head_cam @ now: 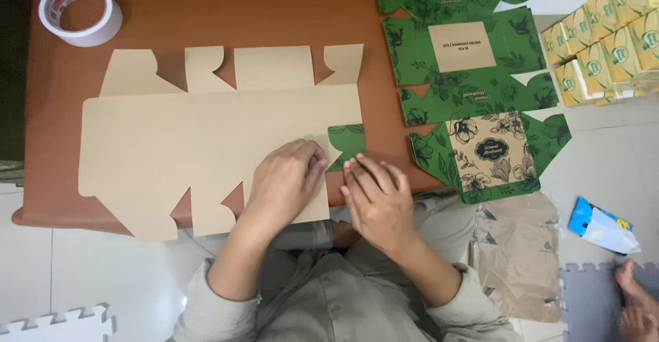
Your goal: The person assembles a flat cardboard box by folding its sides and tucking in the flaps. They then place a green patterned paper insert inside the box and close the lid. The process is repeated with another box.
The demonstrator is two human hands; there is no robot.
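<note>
A large flat cardboard box blank (206,136) lies brown side up on the low reddish-brown table (206,19). One of its flaps (347,144) is folded over at the right edge and shows its green leafy print. My left hand (285,177) presses down on the blank just left of that flap, fingers curled together. My right hand (376,194) rests beside it, fingertips on the flap's lower edge. Neither hand has anything lifted off the table.
A roll of clear tape (80,11) sits at the table's far left corner. Green printed box blanks (473,74) lie stacked on the right. Yellow packets (607,37) stand far right. Brown blanks (518,253), a blue-white wrapper (600,227), foam mats (590,301) and another person's foot (635,297) are on the floor.
</note>
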